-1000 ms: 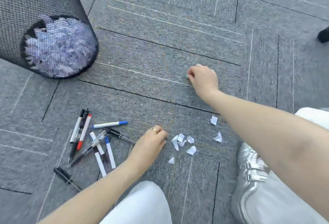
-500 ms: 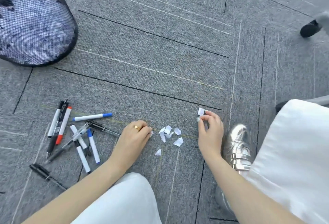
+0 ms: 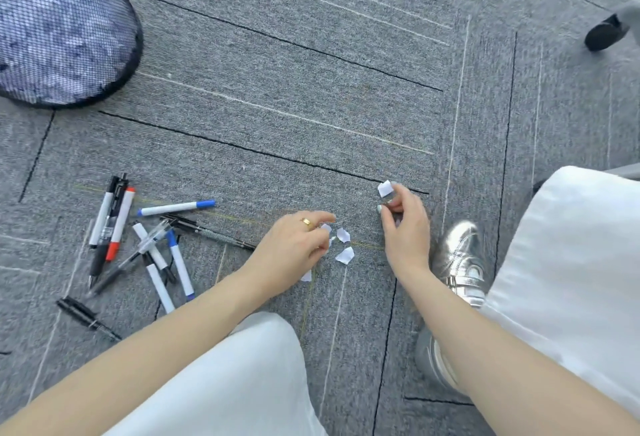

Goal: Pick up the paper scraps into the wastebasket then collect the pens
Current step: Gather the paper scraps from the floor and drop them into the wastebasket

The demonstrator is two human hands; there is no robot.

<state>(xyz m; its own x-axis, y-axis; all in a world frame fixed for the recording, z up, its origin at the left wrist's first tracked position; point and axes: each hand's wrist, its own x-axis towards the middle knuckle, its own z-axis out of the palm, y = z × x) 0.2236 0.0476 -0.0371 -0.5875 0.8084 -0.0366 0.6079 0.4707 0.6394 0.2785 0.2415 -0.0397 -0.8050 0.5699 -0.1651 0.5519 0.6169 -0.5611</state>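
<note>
We see a grey carpet point(image 3: 311, 72) ruled with thin black and white lines, white paper scraps point(image 3: 345, 255), a black mesh wastebasket point(image 3: 133, 40), white markers capped blue point(image 3: 176, 207) and red point(image 3: 120, 224), black pens point(image 3: 88, 318), a gold ring point(image 3: 307, 222), and a silver shoe point(image 3: 462, 262).

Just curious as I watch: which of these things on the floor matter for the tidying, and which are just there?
Part of the job: paper scraps, mesh wastebasket, pens, the scrap in the right hand.

Just there: silver shoe, chair caster, grey carpet.
</note>
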